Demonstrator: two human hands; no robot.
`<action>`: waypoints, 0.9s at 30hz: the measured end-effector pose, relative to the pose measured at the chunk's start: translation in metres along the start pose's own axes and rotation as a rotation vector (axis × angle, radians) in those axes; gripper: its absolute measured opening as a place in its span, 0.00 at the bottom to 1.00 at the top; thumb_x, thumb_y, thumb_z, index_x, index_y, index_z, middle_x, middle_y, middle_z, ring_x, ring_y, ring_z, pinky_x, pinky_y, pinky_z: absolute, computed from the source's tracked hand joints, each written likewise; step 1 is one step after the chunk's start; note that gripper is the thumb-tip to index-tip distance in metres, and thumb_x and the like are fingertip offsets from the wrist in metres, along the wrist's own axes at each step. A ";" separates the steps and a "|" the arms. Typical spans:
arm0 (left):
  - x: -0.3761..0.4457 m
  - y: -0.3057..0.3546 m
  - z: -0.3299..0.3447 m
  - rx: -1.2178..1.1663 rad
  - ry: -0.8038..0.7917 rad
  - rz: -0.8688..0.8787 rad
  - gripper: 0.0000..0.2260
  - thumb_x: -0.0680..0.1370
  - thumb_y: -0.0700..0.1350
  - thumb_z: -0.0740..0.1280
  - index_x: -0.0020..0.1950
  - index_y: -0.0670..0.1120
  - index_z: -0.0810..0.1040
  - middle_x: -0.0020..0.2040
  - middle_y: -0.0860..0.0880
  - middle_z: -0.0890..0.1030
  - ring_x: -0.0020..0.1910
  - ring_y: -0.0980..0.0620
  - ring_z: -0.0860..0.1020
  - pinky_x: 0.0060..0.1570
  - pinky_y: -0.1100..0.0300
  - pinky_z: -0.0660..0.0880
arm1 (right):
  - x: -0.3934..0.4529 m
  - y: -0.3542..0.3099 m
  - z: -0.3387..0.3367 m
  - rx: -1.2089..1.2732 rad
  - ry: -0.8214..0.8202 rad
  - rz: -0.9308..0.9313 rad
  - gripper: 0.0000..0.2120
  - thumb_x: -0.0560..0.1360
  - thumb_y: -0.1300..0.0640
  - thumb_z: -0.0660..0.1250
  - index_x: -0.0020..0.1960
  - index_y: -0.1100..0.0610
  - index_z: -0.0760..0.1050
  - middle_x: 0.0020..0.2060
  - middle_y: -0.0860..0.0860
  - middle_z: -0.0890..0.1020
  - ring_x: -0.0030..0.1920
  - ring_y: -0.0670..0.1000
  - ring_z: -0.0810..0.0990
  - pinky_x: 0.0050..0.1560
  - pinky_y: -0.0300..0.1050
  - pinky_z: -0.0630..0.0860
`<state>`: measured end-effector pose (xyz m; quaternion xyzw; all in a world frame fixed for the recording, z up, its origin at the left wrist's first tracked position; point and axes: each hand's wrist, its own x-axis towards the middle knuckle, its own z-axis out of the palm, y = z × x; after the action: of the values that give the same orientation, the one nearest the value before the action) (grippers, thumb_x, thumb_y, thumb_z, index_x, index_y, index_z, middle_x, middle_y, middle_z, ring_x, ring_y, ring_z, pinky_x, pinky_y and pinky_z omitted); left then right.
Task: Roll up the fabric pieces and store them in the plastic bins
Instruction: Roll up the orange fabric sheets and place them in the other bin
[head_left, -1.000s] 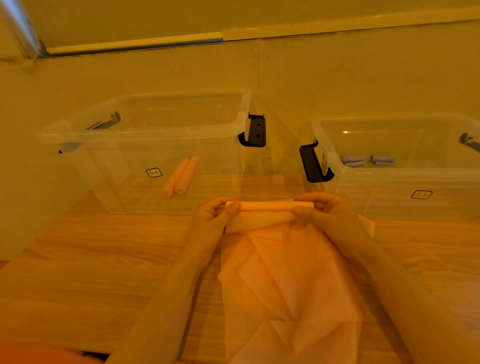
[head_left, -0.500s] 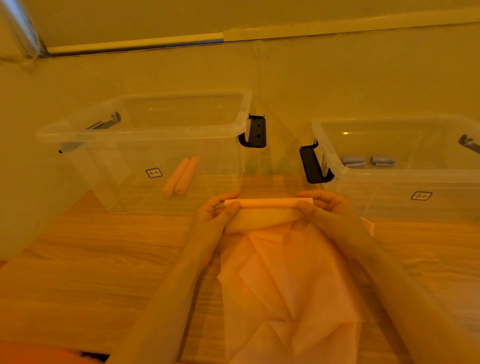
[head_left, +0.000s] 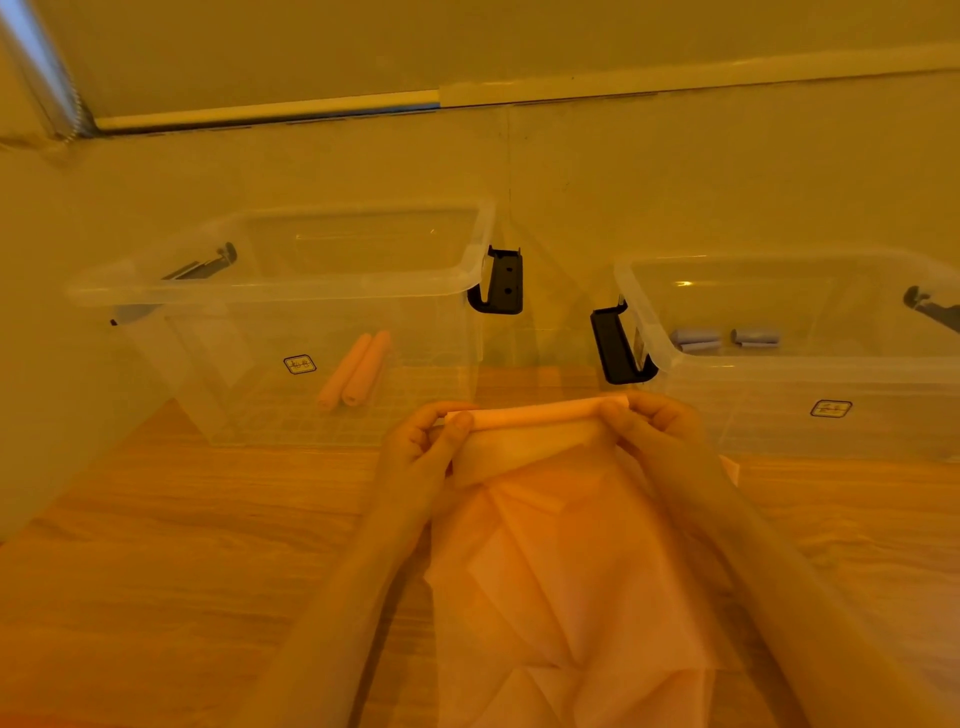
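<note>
A pale pink fabric piece hangs toward me over the wooden table, its far edge wound into a thin roll. My left hand pinches the roll's left end and my right hand pinches its right end, both lifted slightly above the table. Behind on the left stands a clear plastic bin holding two pink fabric rolls. On the right, another clear bin holds two grey-blue rolls.
Black handles hang on the bins' facing ends, the left bin's handle and the right bin's handle, with a narrow gap between the bins. A wall rises right behind them and on the left side.
The roll has been turned a little further and lifted slightly; both hands shifted a touch away from me. The bins have not moved.
</note>
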<state>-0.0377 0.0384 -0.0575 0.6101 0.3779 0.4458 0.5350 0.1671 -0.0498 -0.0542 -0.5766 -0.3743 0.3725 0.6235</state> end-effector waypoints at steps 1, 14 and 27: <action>0.000 0.002 0.002 -0.004 -0.004 0.014 0.06 0.78 0.48 0.65 0.50 0.51 0.82 0.47 0.48 0.82 0.46 0.48 0.79 0.42 0.49 0.77 | 0.000 -0.001 -0.001 0.013 0.003 -0.015 0.09 0.73 0.48 0.66 0.47 0.50 0.82 0.40 0.51 0.84 0.42 0.51 0.83 0.43 0.47 0.80; 0.012 0.024 0.032 -0.043 -0.037 -0.024 0.06 0.79 0.46 0.62 0.49 0.52 0.79 0.41 0.51 0.77 0.35 0.56 0.74 0.26 0.70 0.70 | 0.001 -0.003 -0.016 0.241 -0.034 -0.091 0.13 0.68 0.51 0.66 0.52 0.50 0.79 0.45 0.48 0.84 0.45 0.49 0.83 0.38 0.42 0.79; 0.001 0.005 0.026 -0.034 -0.022 -0.029 0.07 0.79 0.48 0.62 0.47 0.56 0.80 0.50 0.51 0.79 0.48 0.53 0.77 0.37 0.61 0.72 | -0.009 0.008 -0.015 0.211 -0.006 0.031 0.15 0.69 0.51 0.68 0.56 0.47 0.79 0.52 0.51 0.83 0.50 0.55 0.83 0.46 0.51 0.81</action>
<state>-0.0124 0.0304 -0.0533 0.6002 0.3731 0.4376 0.5559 0.1761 -0.0635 -0.0631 -0.5123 -0.3259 0.4213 0.6737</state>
